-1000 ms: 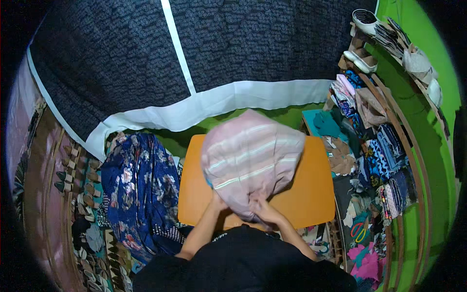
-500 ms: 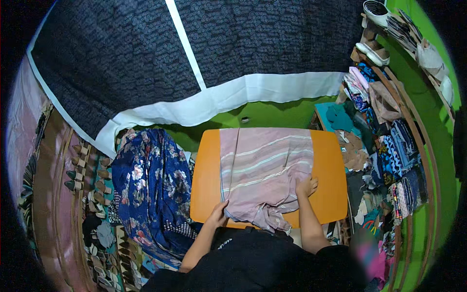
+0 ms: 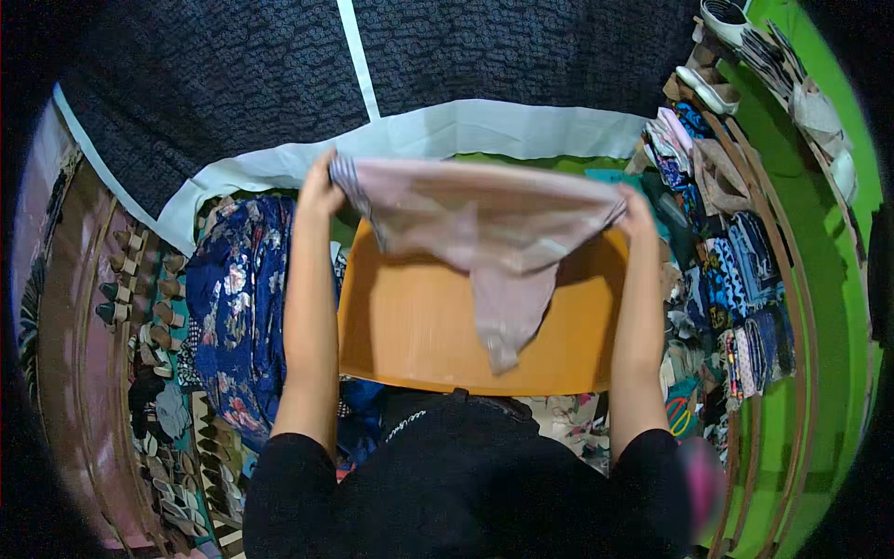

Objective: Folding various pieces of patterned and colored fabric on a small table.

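A pale pink cloth with striped borders is stretched between my two raised hands above an orange tabletop. My left hand is closed on its upper left corner, where a grey-and-white striped edge shows. At the upper right corner my right hand is closed on the cloth too. The upper edge runs nearly taut from hand to hand. From the middle a narrow fold hangs down toward the near side of the tabletop, its tip blurred by motion.
On the left stands a heap of blue floral fabric, beside shelves of shoes. Folded clothes fill a rack on the right, with white shoes above. A dark patterned curtain with a white border hangs behind the table.
Both my hands have risen and moved away from me, lifting the pink cloth off the tabletop. Before, it lay spread there with its near end bunched; now it hangs between my hands.
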Demonstrator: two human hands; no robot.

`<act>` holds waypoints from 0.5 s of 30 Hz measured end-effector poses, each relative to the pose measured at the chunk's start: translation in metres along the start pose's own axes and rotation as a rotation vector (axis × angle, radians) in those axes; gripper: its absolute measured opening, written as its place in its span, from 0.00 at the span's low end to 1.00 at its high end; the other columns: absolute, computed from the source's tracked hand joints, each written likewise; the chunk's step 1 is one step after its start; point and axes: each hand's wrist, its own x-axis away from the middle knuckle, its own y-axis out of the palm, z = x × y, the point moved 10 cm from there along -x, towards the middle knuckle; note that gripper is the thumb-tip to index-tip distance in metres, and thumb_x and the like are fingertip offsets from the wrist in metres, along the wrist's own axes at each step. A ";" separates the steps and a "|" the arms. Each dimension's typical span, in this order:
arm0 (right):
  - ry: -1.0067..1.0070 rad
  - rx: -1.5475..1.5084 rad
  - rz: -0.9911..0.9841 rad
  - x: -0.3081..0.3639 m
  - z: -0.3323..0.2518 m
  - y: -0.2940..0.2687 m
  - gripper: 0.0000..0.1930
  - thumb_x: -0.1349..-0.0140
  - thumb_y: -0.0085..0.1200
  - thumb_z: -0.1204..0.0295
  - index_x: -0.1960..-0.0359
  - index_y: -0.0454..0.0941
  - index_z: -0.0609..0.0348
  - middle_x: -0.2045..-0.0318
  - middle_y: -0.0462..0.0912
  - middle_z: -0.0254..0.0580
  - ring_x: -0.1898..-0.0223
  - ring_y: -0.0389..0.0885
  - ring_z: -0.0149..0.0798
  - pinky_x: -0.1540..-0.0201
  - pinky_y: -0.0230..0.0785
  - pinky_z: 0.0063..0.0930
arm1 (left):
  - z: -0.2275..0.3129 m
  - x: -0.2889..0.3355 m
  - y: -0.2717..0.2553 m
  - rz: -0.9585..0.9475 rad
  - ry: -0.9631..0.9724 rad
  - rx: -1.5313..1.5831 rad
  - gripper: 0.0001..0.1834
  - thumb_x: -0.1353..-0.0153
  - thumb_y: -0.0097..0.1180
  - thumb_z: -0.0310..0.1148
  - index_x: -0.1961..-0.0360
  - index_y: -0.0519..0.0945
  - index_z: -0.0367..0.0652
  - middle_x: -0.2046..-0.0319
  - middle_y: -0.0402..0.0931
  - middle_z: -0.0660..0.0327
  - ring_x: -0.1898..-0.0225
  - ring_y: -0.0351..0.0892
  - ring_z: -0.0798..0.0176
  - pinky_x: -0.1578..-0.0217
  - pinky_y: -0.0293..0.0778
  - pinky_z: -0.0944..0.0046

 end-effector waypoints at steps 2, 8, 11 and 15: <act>-0.197 -0.050 -0.191 0.024 -0.070 0.081 0.11 0.46 0.44 0.69 0.63 0.68 0.62 0.66 0.73 0.47 0.66 0.72 0.41 0.61 0.66 0.37 | 0.070 0.005 0.042 -0.383 0.133 0.068 0.11 0.44 0.43 0.37 0.66 0.69 0.40 0.68 0.71 0.57 0.64 0.71 0.61 0.59 0.67 0.58; -0.320 0.333 -0.211 0.079 -0.075 0.088 0.16 0.46 0.46 0.68 0.60 0.68 0.68 0.68 0.76 0.45 0.66 0.74 0.40 0.65 0.68 0.32 | 0.054 0.037 0.100 -0.350 0.414 -0.796 0.14 0.51 0.53 0.36 0.63 0.71 0.42 0.70 0.72 0.64 0.69 0.69 0.68 0.67 0.65 0.68; -0.250 1.068 0.100 0.100 0.013 0.070 0.16 0.50 0.49 0.65 0.67 0.72 0.68 0.70 0.76 0.41 0.71 0.73 0.36 0.71 0.65 0.28 | -0.029 0.014 0.033 -0.172 0.029 -0.949 0.11 0.50 0.53 0.37 0.69 0.73 0.42 0.73 0.72 0.66 0.73 0.67 0.70 0.70 0.64 0.68; 0.256 0.434 -0.015 0.105 0.117 -0.012 0.21 0.45 0.42 0.58 0.57 0.68 0.61 0.64 0.75 0.42 0.65 0.74 0.38 0.64 0.67 0.39 | -0.031 0.030 0.019 -0.119 0.001 -0.582 0.11 0.46 0.47 0.37 0.69 0.72 0.40 0.72 0.73 0.65 0.69 0.70 0.67 0.65 0.66 0.65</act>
